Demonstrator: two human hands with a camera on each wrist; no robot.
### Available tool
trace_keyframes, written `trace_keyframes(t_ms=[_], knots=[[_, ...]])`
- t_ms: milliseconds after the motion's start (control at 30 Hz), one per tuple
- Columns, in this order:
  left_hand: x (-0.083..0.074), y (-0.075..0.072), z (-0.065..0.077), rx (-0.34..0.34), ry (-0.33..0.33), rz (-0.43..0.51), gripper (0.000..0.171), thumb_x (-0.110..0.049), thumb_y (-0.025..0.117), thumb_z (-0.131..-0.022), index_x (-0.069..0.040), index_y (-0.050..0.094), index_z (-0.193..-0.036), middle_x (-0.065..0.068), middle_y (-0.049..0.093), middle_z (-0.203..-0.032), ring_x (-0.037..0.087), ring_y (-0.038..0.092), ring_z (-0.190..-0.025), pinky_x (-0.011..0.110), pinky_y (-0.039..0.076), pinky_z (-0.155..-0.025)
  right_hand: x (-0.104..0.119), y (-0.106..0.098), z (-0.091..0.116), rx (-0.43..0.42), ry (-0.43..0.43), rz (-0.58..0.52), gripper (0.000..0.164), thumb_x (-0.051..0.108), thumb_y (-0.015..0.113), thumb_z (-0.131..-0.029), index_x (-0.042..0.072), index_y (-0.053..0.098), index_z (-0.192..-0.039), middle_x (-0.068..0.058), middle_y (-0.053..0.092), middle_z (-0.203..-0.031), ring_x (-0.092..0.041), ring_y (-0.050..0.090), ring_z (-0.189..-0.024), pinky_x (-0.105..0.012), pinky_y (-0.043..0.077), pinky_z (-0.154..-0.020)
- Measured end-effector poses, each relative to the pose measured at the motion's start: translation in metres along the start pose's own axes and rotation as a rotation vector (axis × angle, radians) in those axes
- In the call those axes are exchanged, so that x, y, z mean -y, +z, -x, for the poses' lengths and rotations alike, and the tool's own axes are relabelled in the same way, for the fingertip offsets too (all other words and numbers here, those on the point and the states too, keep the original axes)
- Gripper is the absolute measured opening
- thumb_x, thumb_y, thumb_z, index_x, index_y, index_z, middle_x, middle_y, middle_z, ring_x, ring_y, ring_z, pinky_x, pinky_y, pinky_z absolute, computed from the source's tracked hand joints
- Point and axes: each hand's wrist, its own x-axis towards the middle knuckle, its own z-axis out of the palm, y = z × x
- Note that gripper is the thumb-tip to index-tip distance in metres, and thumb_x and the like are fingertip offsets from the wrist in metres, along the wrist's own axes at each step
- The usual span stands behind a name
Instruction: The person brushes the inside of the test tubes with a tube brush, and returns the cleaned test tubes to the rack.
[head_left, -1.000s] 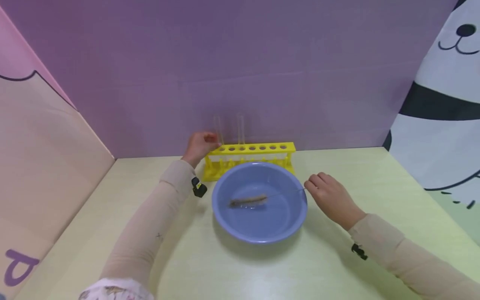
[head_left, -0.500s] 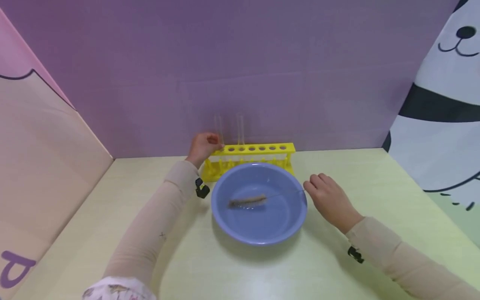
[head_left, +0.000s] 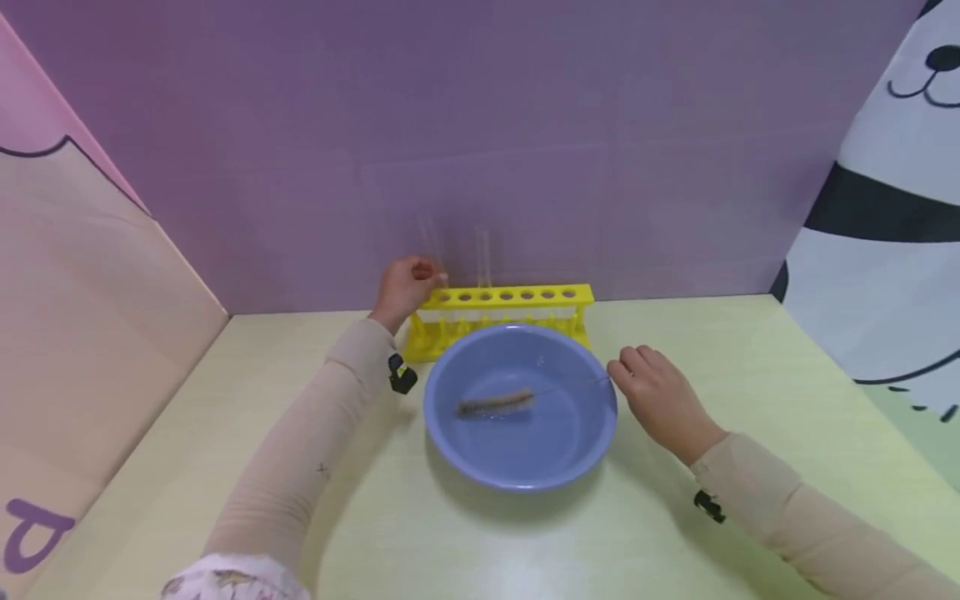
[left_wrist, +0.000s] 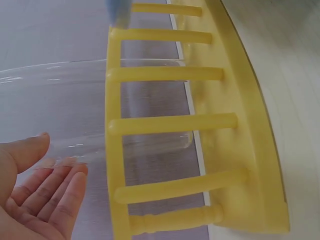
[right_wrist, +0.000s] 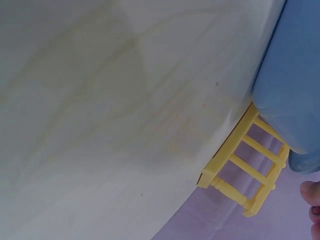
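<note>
At the yellow rack (head_left: 498, 303): left hand (head_left: 405, 290) pinches a clear test tube (left_wrist: 155, 142); the faint glass seems to lean, lower end inside the rack.
Along it: second tube (head_left: 483, 257) stands upright.
Beside the blue basin (head_left: 520, 484): right hand (head_left: 656, 400), well apart from the left, grips a brush's (head_left: 495, 403) wire handle (head_left: 570, 386).
Inside: its bristled head (head_left: 491, 404).

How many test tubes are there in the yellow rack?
2: the first tube at the left end of the rack, by the left hand; the second tube upright to its right. The blue basin hides part of the rack below, but no third one shows above.
</note>
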Motion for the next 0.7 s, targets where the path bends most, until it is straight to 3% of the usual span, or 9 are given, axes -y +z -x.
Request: trace_keyframes(t_ms=[100,333,700], knots=[[-0.003,-0.002,-0.001,-0.017,0.014,0.042,0.031,-0.021,0.065,-0.090,-0.004,0.059,-0.115,0.012,0.062,-0.114,0.024,0.059,-0.104,0.037,0.053,-0.082,-0.001,0.000,0.001,0.002,-0.006,0.000,0.030,-0.022,0.070,-0.060,-0.004,0.056,-0.079,-0.015,0.050,-0.074,-0.028,0.047,-0.067,-0.035,0.043,-0.059],[-0.011,-0.009,0.001,-0.083,0.064,0.027,0.028,-0.021,0.065,-0.090,-0.005,0.061,-0.112,0.009,0.062,-0.112,0.023,0.058,-0.106,0.038,0.049,-0.090,-0.002,-0.001,0.002,-0.024,-0.036,0.011,0.026,-0.021,0.070,-0.061,-0.003,0.059,-0.077,-0.014,0.052,-0.073,-0.028,0.047,-0.066,-0.036,0.043,-0.059],[-0.022,-0.019,0.005,-0.126,0.176,0.021,0.030,-0.023,0.065,-0.090,-0.004,0.061,-0.113,0.011,0.063,-0.111,0.023,0.059,-0.101,0.037,0.049,-0.088,-0.004,-0.004,0.002,-0.023,-0.059,0.012,0.025,-0.020,0.069,-0.062,-0.005,0.059,-0.079,-0.015,0.053,-0.073,-0.028,0.049,-0.065,-0.036,0.045,-0.058]])
